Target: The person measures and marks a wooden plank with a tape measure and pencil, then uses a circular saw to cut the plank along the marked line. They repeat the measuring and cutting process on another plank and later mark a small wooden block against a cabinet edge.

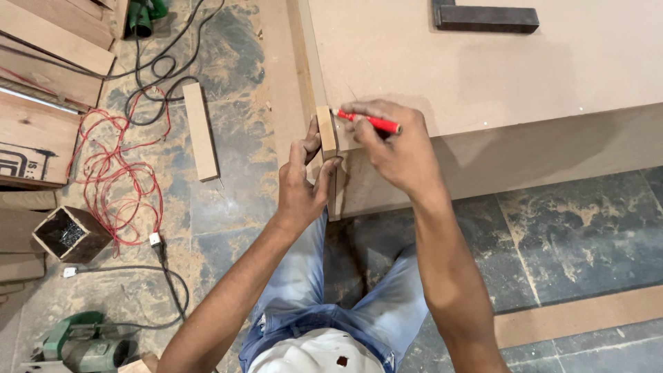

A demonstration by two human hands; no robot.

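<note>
- Red pencil (371, 121) pinched in the fingers of my right hand (397, 153); long axis runs nearly level, left to right across the view, tip pointing left at the top of the wood block, butt end sticking out to the right past my knuckles.
- Wood block (326, 131): small pale offcut, long axis up-down in the view, set against the corner edge of the big fibreboard panel (483, 69).
- My left hand (302, 185) is closed round the block from below, thumb on its right face, fingers on the left face.
- Pencil tip touches or sits just at the block's upper right edge; cannot tell which.
- Dark steel square (485, 17) lies on the panel, well apart from both hands.
- Floor, left: loose plank (200, 130), red cable (114, 173) in coils, small open wooden box of screws (70, 233), green power tool (83, 344) at bottom corner.
- Far left: wooden crate face (31, 148) with a black stencilled mark, lower corner, partly cut off.
</note>
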